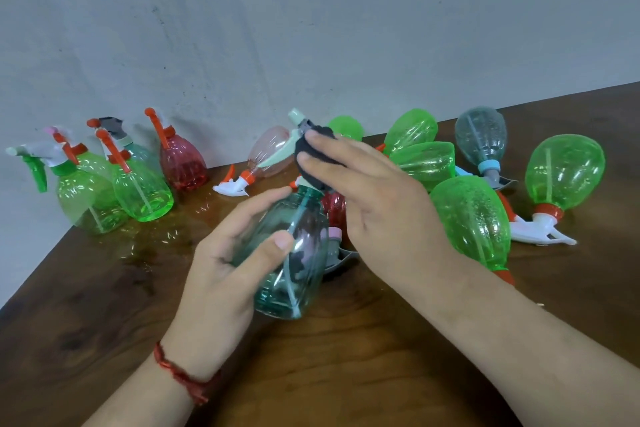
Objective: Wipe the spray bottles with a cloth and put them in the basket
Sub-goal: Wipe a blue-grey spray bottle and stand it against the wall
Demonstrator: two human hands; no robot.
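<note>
Lower centre, the left hand wraps fingers and thumb round the teal bottle, steadying it so the right hand, fingers closed over the cloth, can rub its sprayer. Upright bottles stand at left, probably wiped. Lying bottles wait at right. No basket shows.

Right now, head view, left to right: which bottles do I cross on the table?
Standing green bottles → red bottle → teal bottle in the left hand, right hand holding the cloth on its sprayer → grey bottle → far green bottle. Pink bottle and piled green bottles overlap, skipped.
</note>
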